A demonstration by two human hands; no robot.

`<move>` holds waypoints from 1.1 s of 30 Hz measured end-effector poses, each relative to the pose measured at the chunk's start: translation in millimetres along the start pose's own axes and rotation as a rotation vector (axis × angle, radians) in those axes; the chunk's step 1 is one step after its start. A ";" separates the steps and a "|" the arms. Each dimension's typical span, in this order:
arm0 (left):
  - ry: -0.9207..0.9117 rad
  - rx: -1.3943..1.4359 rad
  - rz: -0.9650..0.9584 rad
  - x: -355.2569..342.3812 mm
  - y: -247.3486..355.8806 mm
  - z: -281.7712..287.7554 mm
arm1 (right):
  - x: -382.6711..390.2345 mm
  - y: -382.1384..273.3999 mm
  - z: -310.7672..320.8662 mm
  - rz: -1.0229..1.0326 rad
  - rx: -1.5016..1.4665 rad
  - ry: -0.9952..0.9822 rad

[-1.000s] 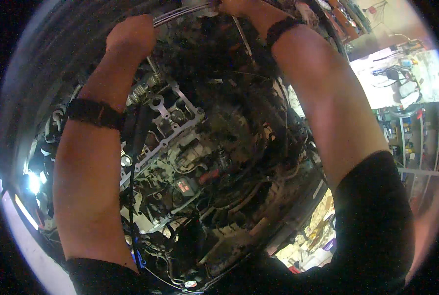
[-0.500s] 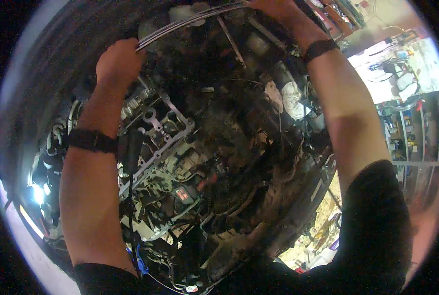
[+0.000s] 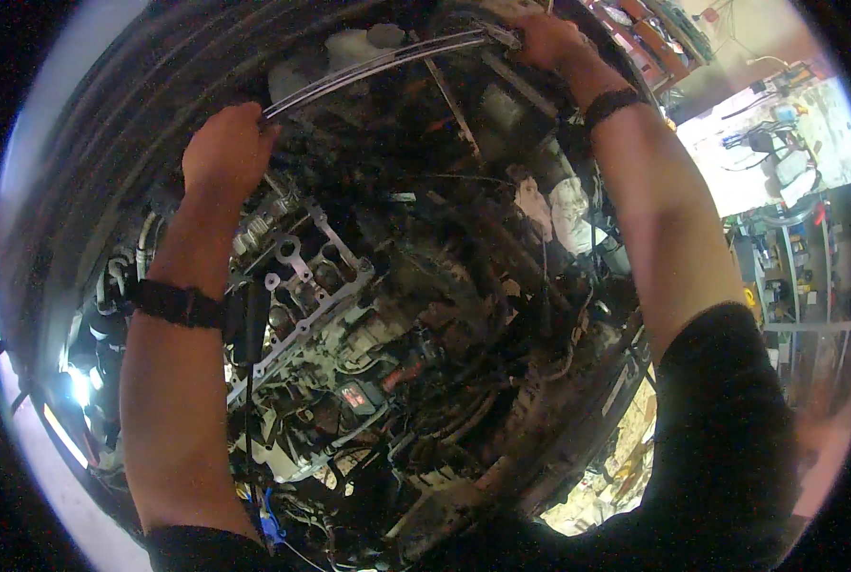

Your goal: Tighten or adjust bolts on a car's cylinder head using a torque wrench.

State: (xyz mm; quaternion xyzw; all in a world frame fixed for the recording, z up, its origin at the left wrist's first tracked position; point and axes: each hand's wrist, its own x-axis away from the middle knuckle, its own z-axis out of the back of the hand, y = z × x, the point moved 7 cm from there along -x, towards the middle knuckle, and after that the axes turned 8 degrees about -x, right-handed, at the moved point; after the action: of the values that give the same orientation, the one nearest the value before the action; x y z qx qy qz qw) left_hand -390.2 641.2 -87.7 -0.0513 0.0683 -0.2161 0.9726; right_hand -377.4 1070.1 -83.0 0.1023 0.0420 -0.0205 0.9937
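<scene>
A long, slim silvery metal bar point(image 3: 378, 65) with lengthwise ridges spans the far side of an engine bay; its exact kind I cannot make out. My left hand point(image 3: 227, 148) is closed round its left end. At the far right, my right hand point(image 3: 551, 42) grips the other end, where a wider metal piece shows beside the fingers. Below my left hand lies the opened engine point(image 3: 297, 324), its pale metal frame and round openings exposed. The bar is held above the dark engine bay, apart from the engine.
A black strut-like rod point(image 3: 247, 329) stands by my left forearm. Off-white crumpled cloth or plastic point(image 3: 568, 212) lies toward the right of the bay. A blue clip-like item point(image 3: 271, 526) sits near the front. Shelves point(image 3: 792, 276) and a bright worktop point(image 3: 778, 143) stand at the right.
The bar and both hands appear slightly lower in view, nearer to me. More of the bar's right end now shows beside my right hand. Both hands keep their hold.
</scene>
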 end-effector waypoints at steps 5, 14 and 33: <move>-0.109 -0.003 0.095 7.0 13.2 11.2 | 39.7 -6.6 21.2 -0.103 0.053 0.016; -0.091 -0.068 0.135 -5.9 5.8 -0.3 | 73.9 -8.7 27.3 -0.285 -0.034 -0.137; -0.120 -0.056 0.108 -9.8 3.2 -6.4 | 132.4 -14.7 50.3 -0.405 -0.054 -0.065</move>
State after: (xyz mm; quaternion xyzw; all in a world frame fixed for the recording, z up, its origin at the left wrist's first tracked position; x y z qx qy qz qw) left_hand -398.7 647.8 -93.4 -0.0878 0.0187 -0.1577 0.9834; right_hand -242.3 1041.2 -48.5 0.0646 0.0303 -0.2220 0.9724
